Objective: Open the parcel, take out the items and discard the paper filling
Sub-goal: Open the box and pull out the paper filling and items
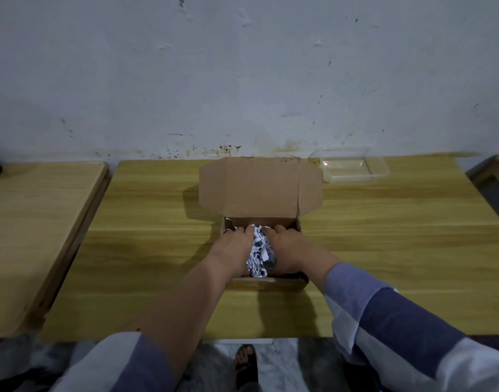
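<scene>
Shredded paper filling (259, 254) sat bunched in the open cardboard parcel (259, 190), mid-table (384, 236), lid flap standing up. Your left hand (233, 248) and right hand (285, 247) were both buried in it, fingers curled round the clump between them. Print on the scraps was too blurry to read. Clear plastic tub (353, 168) sat back right.

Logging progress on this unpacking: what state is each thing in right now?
Cardboard parcel box: open, lid flap standing up at the back.
Shredded paper filling: still inside the box, bunched between both hands.
Left hand: in the box, gathering paper.
Right hand: likewise.
Clear plastic container: lidless, looks empty.
</scene>
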The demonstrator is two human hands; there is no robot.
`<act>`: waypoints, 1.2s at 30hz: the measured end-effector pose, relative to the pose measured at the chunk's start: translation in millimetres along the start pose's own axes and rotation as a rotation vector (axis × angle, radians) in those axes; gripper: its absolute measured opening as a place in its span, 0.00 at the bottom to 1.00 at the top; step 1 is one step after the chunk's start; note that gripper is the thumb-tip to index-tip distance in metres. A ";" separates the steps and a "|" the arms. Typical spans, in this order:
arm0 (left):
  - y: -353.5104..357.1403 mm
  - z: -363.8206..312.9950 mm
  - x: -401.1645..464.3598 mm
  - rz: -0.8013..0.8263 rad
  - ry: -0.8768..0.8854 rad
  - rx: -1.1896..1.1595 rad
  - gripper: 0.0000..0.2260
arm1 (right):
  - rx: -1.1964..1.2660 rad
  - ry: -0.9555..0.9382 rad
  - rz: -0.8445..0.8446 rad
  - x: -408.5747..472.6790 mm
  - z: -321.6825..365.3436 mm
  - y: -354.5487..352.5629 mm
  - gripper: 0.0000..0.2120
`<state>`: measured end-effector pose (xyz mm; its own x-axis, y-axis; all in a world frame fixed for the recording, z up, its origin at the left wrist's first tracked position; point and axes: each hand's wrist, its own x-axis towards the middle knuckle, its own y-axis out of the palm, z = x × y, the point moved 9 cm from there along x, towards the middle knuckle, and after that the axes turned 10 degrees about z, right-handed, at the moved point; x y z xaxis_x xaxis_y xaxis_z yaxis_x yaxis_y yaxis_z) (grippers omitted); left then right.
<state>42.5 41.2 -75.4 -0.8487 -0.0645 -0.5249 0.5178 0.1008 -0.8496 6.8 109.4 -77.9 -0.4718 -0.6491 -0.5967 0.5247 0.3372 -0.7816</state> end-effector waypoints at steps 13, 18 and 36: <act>-7.6 5.1 12.0 0.010 0.070 -0.117 0.32 | 0.033 0.003 -0.029 -10.2 4.7 -18.5 0.30; -22.3 9.2 11.3 -0.029 0.067 -0.166 0.34 | 0.007 0.019 -0.076 -16.2 5.5 -33.9 0.38; -166.3 -92.1 39.3 -0.229 0.188 -0.255 0.26 | 0.070 0.040 -0.308 -98.5 -116.6 -138.4 0.39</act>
<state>-86.9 113.4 50.1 -0.9563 0.0666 -0.2847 0.2896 0.3503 -0.8907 -102.0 206.1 67.9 -0.6428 -0.6855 -0.3418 0.4001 0.0800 -0.9130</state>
